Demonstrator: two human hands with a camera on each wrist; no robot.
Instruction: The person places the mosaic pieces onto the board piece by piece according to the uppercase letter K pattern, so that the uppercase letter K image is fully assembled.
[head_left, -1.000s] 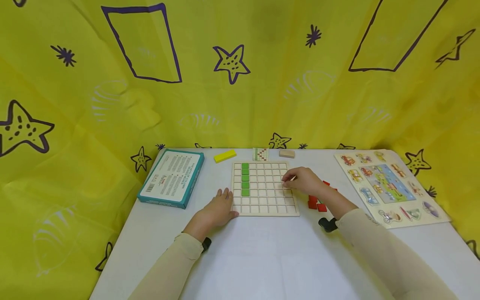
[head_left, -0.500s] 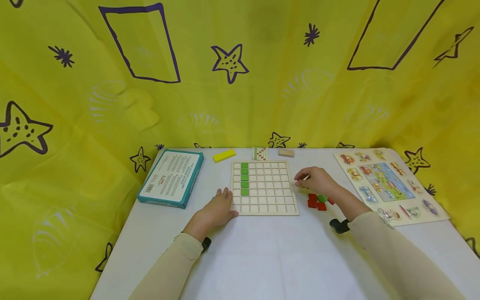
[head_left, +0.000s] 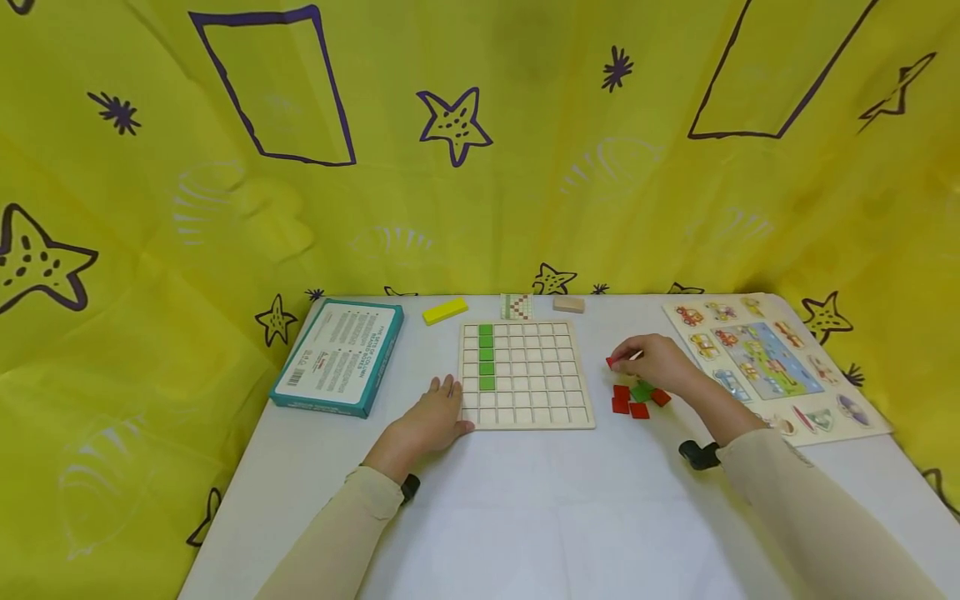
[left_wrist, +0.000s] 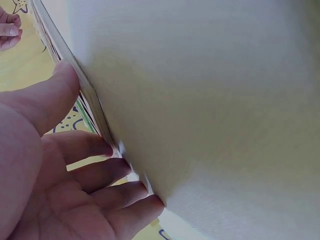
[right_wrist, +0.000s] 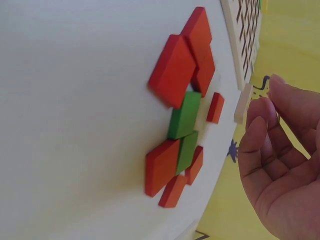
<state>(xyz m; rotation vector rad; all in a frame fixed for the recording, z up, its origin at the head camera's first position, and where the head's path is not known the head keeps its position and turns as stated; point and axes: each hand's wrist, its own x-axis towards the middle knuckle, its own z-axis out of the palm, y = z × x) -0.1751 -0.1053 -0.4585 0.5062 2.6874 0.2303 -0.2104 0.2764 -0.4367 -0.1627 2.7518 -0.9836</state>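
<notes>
A wooden grid board (head_left: 540, 401) lies on the table with several green square tiles (head_left: 486, 355) in one column at its left. My left hand (head_left: 429, 418) rests at the board's left edge, fingers straight; the left wrist view shows its thumb and fingertips against the thin edge (left_wrist: 90, 95). Right of the board, my right hand (head_left: 654, 363) hovers with loosely curled fingers. No tile shows between its fingertips (right_wrist: 257, 125) in the right wrist view. A single red tile (right_wrist: 215, 108) lies near them on the table. Beside it is a group of red tiles (right_wrist: 172, 70) and green tiles (right_wrist: 185, 117).
A teal-edged box (head_left: 337, 357) lies at the left. Behind the board are a yellow block (head_left: 446, 312), a patterned card (head_left: 517, 307) and a plain wooden block (head_left: 568, 305). At the right lies a picture puzzle board (head_left: 776, 367). A yellow patterned curtain (head_left: 480, 217) hangs behind.
My right hand has moved right, from the board's right edge to over the tiles beside it. The single red tile has come into sight at its fingertips. My left hand stays at the board.
</notes>
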